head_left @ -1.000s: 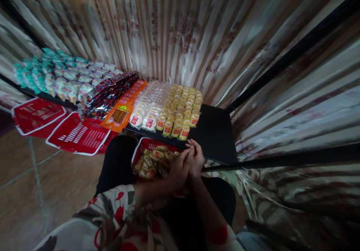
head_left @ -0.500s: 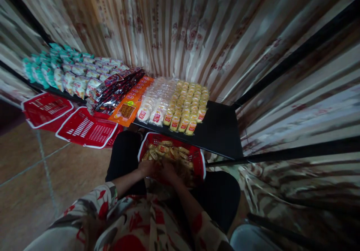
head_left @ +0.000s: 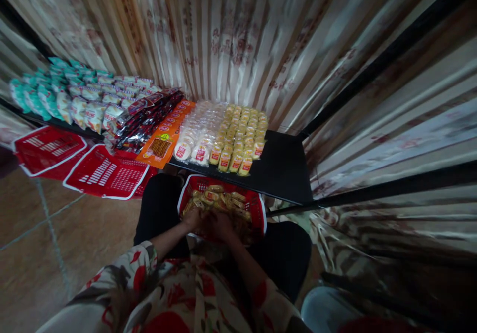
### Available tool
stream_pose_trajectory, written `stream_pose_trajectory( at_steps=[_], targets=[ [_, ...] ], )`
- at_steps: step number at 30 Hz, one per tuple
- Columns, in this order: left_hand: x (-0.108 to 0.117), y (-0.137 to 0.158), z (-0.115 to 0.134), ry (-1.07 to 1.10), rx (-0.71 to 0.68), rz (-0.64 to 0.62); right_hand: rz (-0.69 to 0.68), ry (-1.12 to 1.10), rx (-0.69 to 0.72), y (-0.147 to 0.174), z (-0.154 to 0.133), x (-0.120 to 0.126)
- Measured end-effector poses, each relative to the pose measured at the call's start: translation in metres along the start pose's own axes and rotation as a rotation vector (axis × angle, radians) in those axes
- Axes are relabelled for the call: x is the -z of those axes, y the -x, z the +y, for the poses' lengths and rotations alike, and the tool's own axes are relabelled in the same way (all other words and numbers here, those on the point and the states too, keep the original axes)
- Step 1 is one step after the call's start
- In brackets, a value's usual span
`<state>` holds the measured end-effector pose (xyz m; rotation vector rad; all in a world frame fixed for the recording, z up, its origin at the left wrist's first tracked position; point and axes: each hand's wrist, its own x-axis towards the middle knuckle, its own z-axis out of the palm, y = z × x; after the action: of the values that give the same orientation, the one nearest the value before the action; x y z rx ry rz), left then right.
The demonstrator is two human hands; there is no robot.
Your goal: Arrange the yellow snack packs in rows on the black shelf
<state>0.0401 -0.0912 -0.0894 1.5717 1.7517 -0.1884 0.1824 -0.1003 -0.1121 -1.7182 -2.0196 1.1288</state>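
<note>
A red basket (head_left: 260, 213) with a white rim sits between my knees, holding a heap of small yellow-wrapped snack packets (head_left: 214, 196). My left hand (head_left: 194, 218) is over the near left part of the basket, fingers curled inward. Close beside it, my right hand (head_left: 220, 225) reaches in among the packets, also with bent fingers. The two hands nearly meet at the fingertips. Shadow hides whatever lies between them. Just beyond the basket, rows of yellow snack packets (head_left: 236, 146) stand on a black shelf (head_left: 281, 166).
Left along the shelf lie white round packets (head_left: 194, 144), an orange snack bag (head_left: 162, 141), dark bags (head_left: 143, 124), white packets (head_left: 93, 114) and green packets (head_left: 46, 94). Two red baskets (head_left: 108, 174) are at the floor's left. Black poles (head_left: 372, 64) cross before a striped curtain (head_left: 238, 40).
The view has shifted slightly, so the shelf and goods appear a little further left. Both hands stay close together in the basket, with barely any movement.
</note>
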Motion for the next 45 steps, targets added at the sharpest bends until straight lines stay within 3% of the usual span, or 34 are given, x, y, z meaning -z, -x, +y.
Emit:
stream_pose_trajectory(
  at_steps=[4,8,16,22,35,41,45],
  targets=[
    [0.023,0.006,0.009,0.036,-0.035,0.028,0.120,0.041,0.113,0.000,0.000,0.017],
    [0.046,0.011,0.021,0.104,-0.128,0.024,0.109,-0.028,0.215,0.005,-0.002,0.040],
    [0.074,0.010,0.055,0.438,-0.437,-0.001,0.106,-0.529,0.075,0.014,0.008,0.077],
    [0.080,0.014,0.091,0.769,-0.541,-0.075,0.210,-0.696,0.090,0.028,0.002,0.114],
    [0.093,0.011,0.174,0.530,-0.631,0.261,0.434,-0.812,0.082,0.026,0.005,0.165],
    [0.088,0.020,0.200,0.560,-0.645,0.432,0.655,-0.689,0.055,0.002,0.012,0.189],
    [0.075,0.021,0.208,0.492,-0.664,0.431,0.754,-0.621,0.055,-0.024,0.021,0.196]
  ],
)
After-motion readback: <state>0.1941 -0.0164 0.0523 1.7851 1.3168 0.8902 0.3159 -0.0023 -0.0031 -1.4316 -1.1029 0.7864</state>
